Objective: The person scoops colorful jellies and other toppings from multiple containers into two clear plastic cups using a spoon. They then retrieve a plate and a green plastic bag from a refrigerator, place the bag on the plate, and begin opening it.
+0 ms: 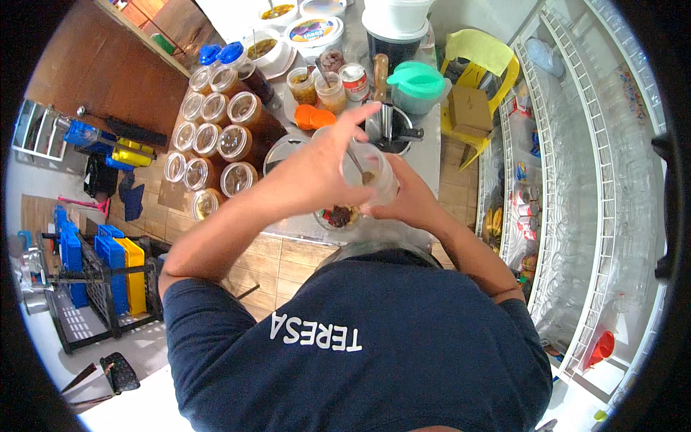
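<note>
A clear plastic cup with a metal spoon in it is held up over the table's near edge. My right hand wraps round the cup's right side. On the other side my left hand curves about the cup, thumb low against it and one finger stretched out above; its other fingers are partly hidden. Some brownish contents show at the cup's bottom. Just below my hands lies a clear bowl with dark, red and yellowish food, partly covered by them.
Several lidded jars of amber liquid crowd the table's left. Beyond my hands are orange lids, a can, a pot and a green-lidded container. A yellow chair with a box stands right, beside wire shelves.
</note>
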